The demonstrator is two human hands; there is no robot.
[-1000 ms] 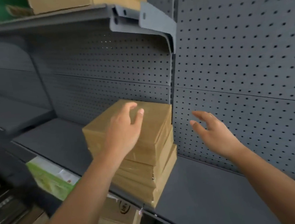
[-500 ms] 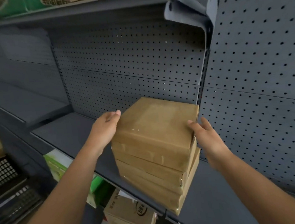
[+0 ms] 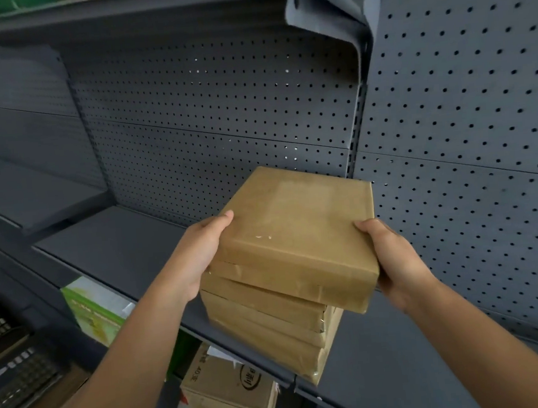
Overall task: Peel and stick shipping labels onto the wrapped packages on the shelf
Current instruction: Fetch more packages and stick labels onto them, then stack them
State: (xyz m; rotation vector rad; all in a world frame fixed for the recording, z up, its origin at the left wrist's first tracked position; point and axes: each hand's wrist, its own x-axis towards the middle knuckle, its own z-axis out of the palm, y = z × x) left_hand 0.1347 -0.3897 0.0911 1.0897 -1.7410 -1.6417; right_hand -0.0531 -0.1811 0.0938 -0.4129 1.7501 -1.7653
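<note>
A grey pegboard back wall (image 3: 220, 110) fills most of the view, with an upper shelf (image 3: 114, 15) across the top. Below it runs the dark grey shelf (image 3: 118, 249) that carries the task's things. A stack of brown wrapped packages (image 3: 265, 327) sits at the shelf's front edge, near the upright where two wall panels meet. The top package (image 3: 296, 234) lies turned askew on the ones beneath, its near right corner jutting past them; whether it is clear of the stack cannot be told. Under the shelf stands a printed cardboard box (image 3: 226, 399), and to its left a green and white carton (image 3: 91, 310). The left hand (image 3: 197, 255) grips the top package's left side, thumb laid on its upper face. The right hand (image 3: 392, 258) clasps its right side, thumb at the top edge, fingers curled round the side. A few small white flecks (image 3: 264, 236) mark the wrapping near the front edge
</note>
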